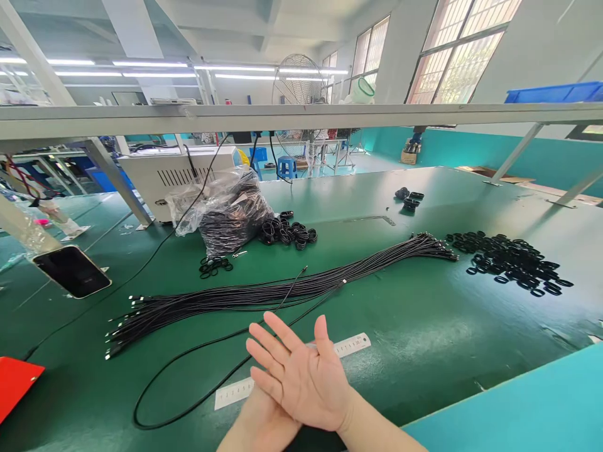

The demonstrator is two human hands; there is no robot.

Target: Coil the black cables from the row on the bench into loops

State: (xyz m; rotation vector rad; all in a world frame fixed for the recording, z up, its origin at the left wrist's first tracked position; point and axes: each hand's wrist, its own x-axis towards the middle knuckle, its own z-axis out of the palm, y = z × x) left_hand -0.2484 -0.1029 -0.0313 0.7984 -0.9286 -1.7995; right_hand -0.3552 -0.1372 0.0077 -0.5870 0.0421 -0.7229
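Observation:
My right hand (299,373) is held palm up just above the green table (424,333), fingers stretched out and apart, holding nothing. My left hand (261,424) lies under it, pressed against its back, fingers hidden. A steel ruler (351,345) lies flat on the table beneath both hands. One loose black cable (188,355) loops past the ruler's left end. Beyond it a long bundle of black cables (282,290) stretches across the table.
Black rings lie in a wide pile (513,260) at right and a smaller pile (287,231) beside a clear bag of black parts (230,216). A phone (73,271) leans at left, near a red object (14,383). A white machine (174,172) stands behind, under a grey rail (301,116).

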